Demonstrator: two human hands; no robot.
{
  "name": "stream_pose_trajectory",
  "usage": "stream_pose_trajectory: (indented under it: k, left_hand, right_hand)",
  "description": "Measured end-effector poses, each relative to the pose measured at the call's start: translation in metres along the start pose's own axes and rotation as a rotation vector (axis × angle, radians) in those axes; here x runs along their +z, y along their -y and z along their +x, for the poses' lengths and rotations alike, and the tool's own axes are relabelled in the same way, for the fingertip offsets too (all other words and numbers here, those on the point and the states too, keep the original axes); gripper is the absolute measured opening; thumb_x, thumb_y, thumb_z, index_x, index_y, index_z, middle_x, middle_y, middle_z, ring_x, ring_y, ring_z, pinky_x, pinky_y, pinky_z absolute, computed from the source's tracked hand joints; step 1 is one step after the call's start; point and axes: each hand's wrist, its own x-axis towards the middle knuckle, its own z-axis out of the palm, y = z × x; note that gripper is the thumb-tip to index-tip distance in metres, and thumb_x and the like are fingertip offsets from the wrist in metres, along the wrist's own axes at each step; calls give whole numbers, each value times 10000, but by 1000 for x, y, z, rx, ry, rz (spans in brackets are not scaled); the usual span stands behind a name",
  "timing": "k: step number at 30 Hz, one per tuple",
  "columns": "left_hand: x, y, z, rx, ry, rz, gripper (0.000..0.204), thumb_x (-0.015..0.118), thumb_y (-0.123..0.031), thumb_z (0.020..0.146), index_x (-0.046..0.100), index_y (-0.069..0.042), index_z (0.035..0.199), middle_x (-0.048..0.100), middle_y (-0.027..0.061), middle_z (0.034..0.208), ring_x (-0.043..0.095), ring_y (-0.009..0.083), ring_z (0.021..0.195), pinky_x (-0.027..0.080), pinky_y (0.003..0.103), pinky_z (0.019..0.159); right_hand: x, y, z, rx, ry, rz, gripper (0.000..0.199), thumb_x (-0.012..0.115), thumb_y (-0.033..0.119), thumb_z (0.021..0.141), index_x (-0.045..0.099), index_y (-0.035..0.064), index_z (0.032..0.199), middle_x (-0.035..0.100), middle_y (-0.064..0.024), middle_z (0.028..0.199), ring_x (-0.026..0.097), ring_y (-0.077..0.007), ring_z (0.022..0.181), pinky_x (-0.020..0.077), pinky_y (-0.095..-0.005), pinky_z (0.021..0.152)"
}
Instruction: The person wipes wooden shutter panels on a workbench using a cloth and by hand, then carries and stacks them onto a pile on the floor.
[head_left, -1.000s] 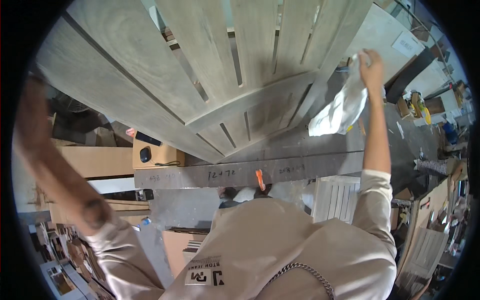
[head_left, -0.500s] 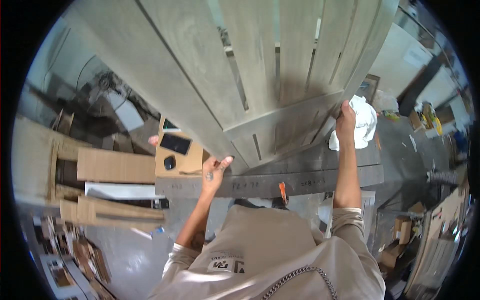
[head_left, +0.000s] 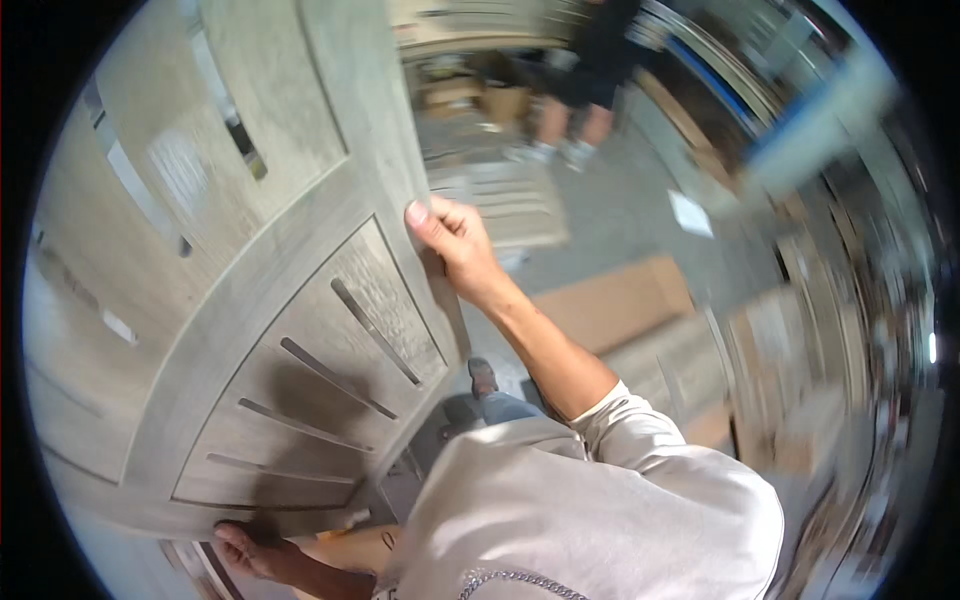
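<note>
A large greyish-brown wooden door panel [head_left: 270, 235] with long narrow slots stands tilted in front of me, filling the left half of the view. An arched rail crosses it, with a smaller slotted section below. My right hand [head_left: 455, 240] grips its right-hand edge, thumb on the front face and fingers behind. At the lower left, my left hand [head_left: 245, 550] is closed on the bottom edge, in shadow and partly hidden. Light grey finish shows wood grain across the panel.
Another person [head_left: 575, 110], seen from the legs, stands at the far side. On the floor lie a slatted wooden panel [head_left: 515, 205], a long cardboard piece [head_left: 620, 305] and a white sheet [head_left: 690, 213]. Blurred boards [head_left: 785, 370] are stacked along the right.
I have turned, and the door panel has swung to the left side of the view, away from the dark bench. Both hands still hold its edges.
</note>
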Motion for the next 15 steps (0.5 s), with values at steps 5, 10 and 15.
stream_pose_trajectory:
  k: [5, 10, 15]
  left_hand:
    - [151, 4, -74, -343, 463, -268, 362, 526, -289, 974, 592, 64, 1020, 606, 120, 1003, 555, 192, 914, 470, 314, 831]
    - [254, 34, -181, -496, 1003, -116, 349, 546, -316, 966, 620, 24, 981, 624, 62, 963, 550, 142, 861, 449, 271, 800]
    - [326, 118, -325, -297, 1398, 325, 370, 574, -340, 947, 651, -18, 782, 602, 1, 757, 477, 92, 735, 386, 256, 655]
  right_hand:
    - [-139, 55, -154, 22, -582, -110, 382, 614, 385, 917, 648, 6, 885, 519, 70, 742, 399, -41, 666, 313, -219, 579]
    - [-228, 75, -323, 313, -1176, -337, 430, 644, 387, 895, 668, -38, 960, 610, -16, 798, 526, -90, 715, 435, -261, 659]
    - [-326, -11, -511, 394, -1652, -208, 527, 644, 460, 864, 679, -66, 872, 632, -76, 727, 521, -140, 696, 440, -325, 656]
